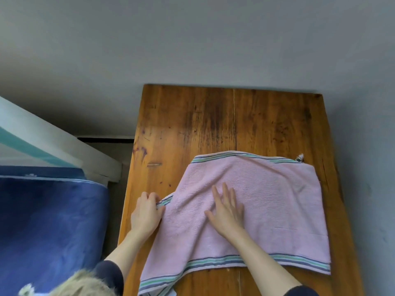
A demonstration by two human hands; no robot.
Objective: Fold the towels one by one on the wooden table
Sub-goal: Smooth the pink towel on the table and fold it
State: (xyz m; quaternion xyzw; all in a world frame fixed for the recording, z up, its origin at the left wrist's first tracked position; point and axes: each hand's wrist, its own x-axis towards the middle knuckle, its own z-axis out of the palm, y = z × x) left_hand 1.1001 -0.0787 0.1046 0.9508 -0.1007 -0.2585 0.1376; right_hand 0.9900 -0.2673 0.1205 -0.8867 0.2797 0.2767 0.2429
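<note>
The left hand (pixel 146 212) pinches a striped corner of a pink towel (pixel 267 201) between thumb and curled fingers, at the towel's left side; the right hand (pixel 226 210) lies flat on the middle of the towel, palm down, fingers spread and pointing away from the person, holding nothing. The towel sits on the near half of a wooden table (pixel 213 116), partly folded; its far edge and near edge both carry green, white and blue-grey stripes; a lower layer sticks out at the near left, reaching the table's near edge. Creases run from the pinched corner across the cloth towards the flat hand. A small white tag or loop (pixel 299 157) shows at the towel's far right corner. Both forearms are bare, with dark sleeves (pixel 111 274) pushed up near the elbows. To the left of the table stands something covered in blue fabric (pixel 49 221); a grey floor lies beyond the table.
</note>
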